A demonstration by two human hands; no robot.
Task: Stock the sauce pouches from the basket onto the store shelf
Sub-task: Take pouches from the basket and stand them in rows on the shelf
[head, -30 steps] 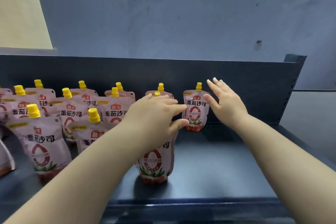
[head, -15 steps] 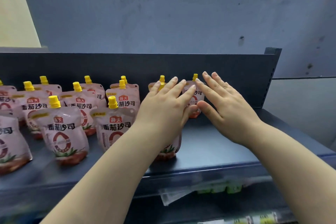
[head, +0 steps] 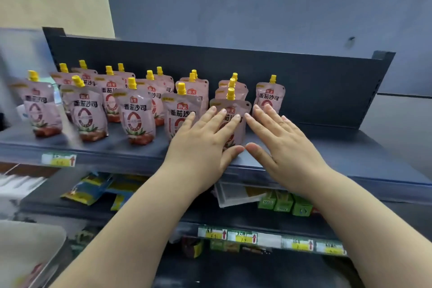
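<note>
Several pink sauce pouches with yellow caps stand in rows on the dark shelf (head: 121,149). The front pouch (head: 236,110) of the right-hand row stands upright just behind my hands. My left hand (head: 205,145) is flat with its fingers spread over that pouch's front. Beside it, my right hand (head: 280,140) is also flat and spread, thumbs nearly touching. A lone pouch (head: 270,96) stands at the far right, behind my right fingertips. Neither hand holds anything. The basket is not clearly in view.
The shelf's back panel (head: 315,91) rises behind the pouches. Lower shelves hold blue and yellow packets (head: 91,190) and green boxes (head: 285,203). Price tags (head: 243,237) line the shelf edges. A pale blurred object (head: 28,252) sits at bottom left.
My view has pulled back and down, so lower shelves now show. My left hand let go of the front pouch and flattened; both hands moved back toward the shelf's front edge.
</note>
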